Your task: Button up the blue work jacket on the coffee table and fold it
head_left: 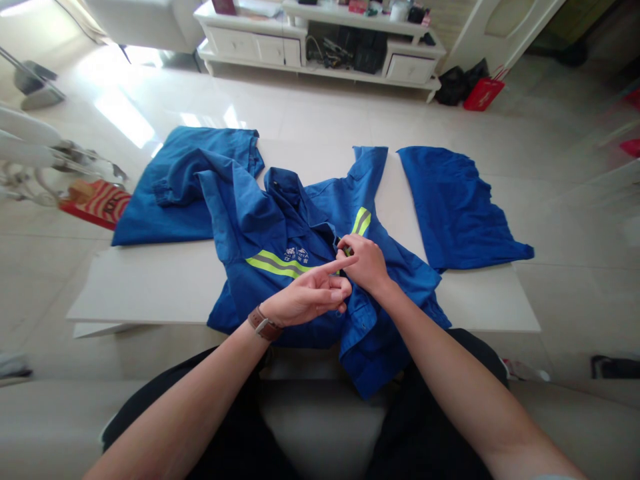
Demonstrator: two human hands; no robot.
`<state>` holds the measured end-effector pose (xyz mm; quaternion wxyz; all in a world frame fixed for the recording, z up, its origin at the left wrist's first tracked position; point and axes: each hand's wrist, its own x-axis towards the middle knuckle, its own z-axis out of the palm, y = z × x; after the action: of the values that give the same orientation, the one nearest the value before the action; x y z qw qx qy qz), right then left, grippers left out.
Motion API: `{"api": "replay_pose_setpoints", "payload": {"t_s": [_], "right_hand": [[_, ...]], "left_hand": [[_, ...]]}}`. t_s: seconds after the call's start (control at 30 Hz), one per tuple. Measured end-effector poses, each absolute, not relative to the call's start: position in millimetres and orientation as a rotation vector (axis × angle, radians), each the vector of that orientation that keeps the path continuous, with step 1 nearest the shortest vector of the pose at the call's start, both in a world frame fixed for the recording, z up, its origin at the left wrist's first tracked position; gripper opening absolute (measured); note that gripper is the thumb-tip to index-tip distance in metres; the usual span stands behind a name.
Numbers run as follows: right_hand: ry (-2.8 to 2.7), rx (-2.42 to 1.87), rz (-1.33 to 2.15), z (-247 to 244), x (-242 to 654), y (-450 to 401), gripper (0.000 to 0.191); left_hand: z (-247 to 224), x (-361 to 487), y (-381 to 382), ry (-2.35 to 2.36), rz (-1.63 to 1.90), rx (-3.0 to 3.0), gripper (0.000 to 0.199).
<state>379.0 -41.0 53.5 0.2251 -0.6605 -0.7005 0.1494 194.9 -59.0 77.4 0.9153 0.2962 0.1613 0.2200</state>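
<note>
The right grip (364, 263) pinches the front edge of the blue work jacket (300, 241), spread beneath both hands on the white desk (150, 287); the left grip (309, 295), loosely half-curled, holds nothing visible.

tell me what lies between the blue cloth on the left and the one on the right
In the head view, a blue jacket with reflective stripes lies between the left cloth and right cloth, one sleeve over the former.
</note>
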Motion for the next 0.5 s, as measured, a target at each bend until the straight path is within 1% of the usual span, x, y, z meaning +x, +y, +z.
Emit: {"api": "replay_pose_setpoints", "payload": {"t_s": [0.23, 0.5], "right_hand": [[-1.943, -1.804, 0.374, 50.2, 379.8, -41.3, 0.012], [-1.983, -1.858, 0.396, 52.1, 379.9, -40.7, 0.013]], "left_hand": [[77.9, 195.4, -59.6, 0.324, 0.469, 0.638, 0.083], [81.7, 194.6, -58.7, 0.334, 0.441, 0.649, 0.078]]}}
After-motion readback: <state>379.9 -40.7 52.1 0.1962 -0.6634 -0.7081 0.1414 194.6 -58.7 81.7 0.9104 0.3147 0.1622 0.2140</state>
